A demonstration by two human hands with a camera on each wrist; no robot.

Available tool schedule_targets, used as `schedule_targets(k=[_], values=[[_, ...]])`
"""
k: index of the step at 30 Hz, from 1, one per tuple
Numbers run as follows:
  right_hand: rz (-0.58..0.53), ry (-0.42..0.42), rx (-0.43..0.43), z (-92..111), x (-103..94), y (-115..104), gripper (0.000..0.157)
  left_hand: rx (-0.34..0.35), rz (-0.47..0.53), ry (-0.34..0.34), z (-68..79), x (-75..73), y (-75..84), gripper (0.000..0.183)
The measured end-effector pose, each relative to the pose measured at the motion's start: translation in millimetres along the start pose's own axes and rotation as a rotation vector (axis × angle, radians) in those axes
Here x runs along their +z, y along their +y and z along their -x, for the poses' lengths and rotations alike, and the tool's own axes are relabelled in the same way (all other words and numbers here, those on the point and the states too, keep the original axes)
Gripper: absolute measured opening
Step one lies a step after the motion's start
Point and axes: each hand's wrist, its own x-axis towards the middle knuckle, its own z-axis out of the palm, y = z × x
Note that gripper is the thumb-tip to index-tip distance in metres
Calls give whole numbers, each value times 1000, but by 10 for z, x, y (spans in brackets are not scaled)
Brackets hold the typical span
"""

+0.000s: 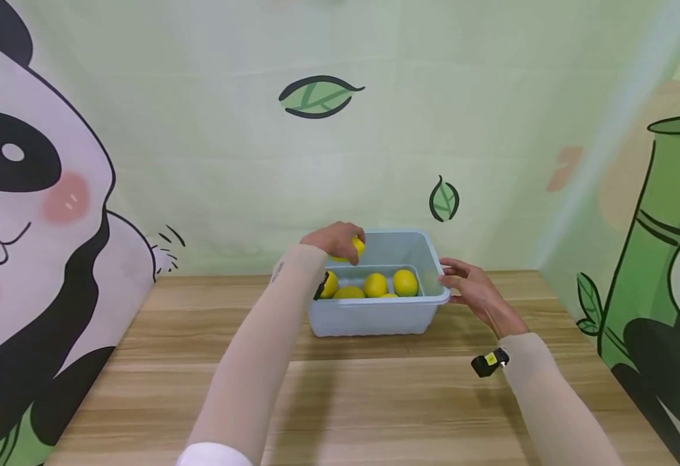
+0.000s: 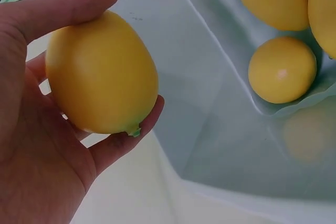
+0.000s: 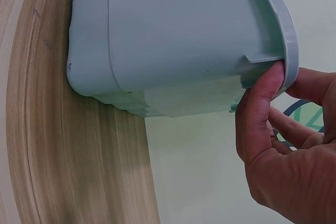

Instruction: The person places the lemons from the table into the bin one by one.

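Observation:
A light blue plastic bin (image 1: 375, 318) stands on the table with several lemons (image 1: 405, 283) lying in its bottom. My left hand (image 1: 333, 239) holds a yellow lemon (image 2: 102, 74) over the bin's left part, thumb on one side and fingers curled round the other. The left wrist view shows the small green stem end of that lemon. At the bin's right end, my right hand (image 1: 473, 286) grips the rim (image 3: 291, 51), with a finger tucked beneath the lip and others around the edge.
The bin sits on a wood-grain table (image 1: 375, 401), near its back edge. Behind it hangs a pale green backdrop (image 1: 229, 162) printed with leaves, pandas and bamboo. A small black camera (image 1: 489, 362) is worn on the right wrist.

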Motion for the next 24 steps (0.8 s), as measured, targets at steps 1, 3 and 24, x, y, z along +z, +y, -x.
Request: schedule_targets(k=[1, 3, 24], values=[[0, 1, 0, 3, 0, -2, 57, -5, -1, -1, -8, 8, -7, 53], [0, 0, 1, 4, 3, -5, 57, -13, -4, 2, -20, 21, -26, 53], [34, -2, -1, -17, 4, -30, 57, 106, -48, 27, 85, -6, 121, 45]])
